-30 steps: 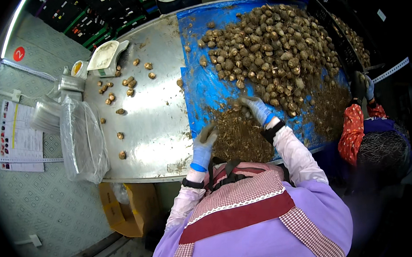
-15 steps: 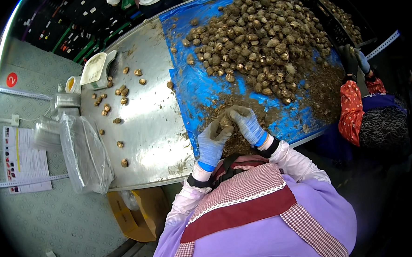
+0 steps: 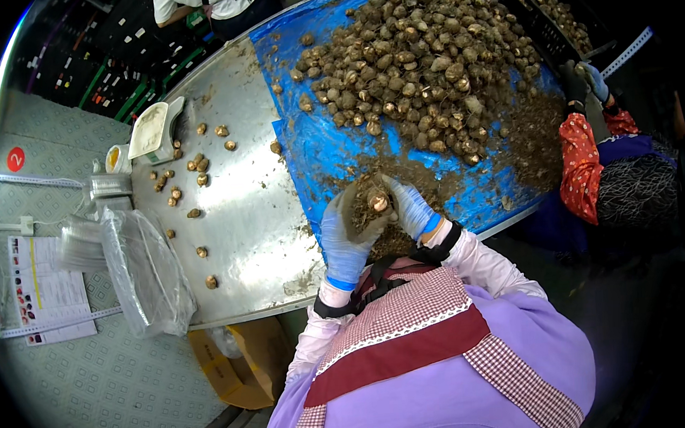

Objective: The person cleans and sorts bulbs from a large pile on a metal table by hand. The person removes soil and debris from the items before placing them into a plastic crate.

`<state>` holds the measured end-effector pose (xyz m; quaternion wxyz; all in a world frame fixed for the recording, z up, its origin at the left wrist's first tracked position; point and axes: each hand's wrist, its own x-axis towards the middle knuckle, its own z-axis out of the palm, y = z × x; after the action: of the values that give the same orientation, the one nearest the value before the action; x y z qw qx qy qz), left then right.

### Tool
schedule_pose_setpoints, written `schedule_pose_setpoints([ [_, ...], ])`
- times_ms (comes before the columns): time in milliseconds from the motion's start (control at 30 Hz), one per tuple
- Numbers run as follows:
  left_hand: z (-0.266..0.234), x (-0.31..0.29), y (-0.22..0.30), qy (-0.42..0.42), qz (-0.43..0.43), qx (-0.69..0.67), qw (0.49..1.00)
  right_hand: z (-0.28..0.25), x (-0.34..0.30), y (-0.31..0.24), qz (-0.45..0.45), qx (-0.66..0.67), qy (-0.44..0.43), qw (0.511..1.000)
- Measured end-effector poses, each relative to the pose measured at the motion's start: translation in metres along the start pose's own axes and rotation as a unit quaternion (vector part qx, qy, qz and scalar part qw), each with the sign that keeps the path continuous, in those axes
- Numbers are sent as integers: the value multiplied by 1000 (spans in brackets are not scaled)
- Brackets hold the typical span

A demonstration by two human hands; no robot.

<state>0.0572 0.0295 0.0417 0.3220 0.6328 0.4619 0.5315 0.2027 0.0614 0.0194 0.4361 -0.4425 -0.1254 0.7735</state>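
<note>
Between my two gloved hands is a small brown taro (image 3: 377,202), its pale cut end facing up. My left hand (image 3: 345,241), in a blue glove with soiled grey fingers, curls round it from the left. From the other side my right hand (image 3: 413,210) closes its fingers against the same taro, and its fingertips are partly hidden. Under them, dark soil and root scraps cover the blue plastic sheet (image 3: 306,150). Beyond lies a large heap of hairy taros (image 3: 427,62).
Several loose taros (image 3: 202,179) dot the metal tabletop (image 3: 243,235) at left. A scale (image 3: 152,135), clear plastic boxes (image 3: 82,241) and a plastic bag (image 3: 144,263) line its left edge. Below is a cardboard box (image 3: 261,358). A co-worker (image 3: 635,175) stands at right near a black crate (image 3: 537,18).
The taro has been turned so its pale cut end now shows. My left hand has spread wider round it. The view has shifted slightly, and a person at the far side shows more.
</note>
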Motion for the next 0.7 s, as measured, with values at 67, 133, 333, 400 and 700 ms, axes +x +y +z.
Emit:
schedule_pose_setpoints([
  [67, -10, 10, 7, -111, -25, 16, 993, 5, 0, 5, 55, 8, -31, 998],
  [133, -4, -1, -2, -75, -114, -127, 982, 1, -3, 0, 55, -87, -54, 993],
  [333, -16, -2, -25, -50, -197, -185, 961, -2, -11, -25, -269, -287, -69, 917],
  [400, -19, 2, -16, -54, -201, -190, 959, 13, -28, -37, -287, -368, -107, 878],
  [700, -29, -9, -39, -97, -287, -208, 930, 24, -31, -56, -389, -563, -155, 712],
])
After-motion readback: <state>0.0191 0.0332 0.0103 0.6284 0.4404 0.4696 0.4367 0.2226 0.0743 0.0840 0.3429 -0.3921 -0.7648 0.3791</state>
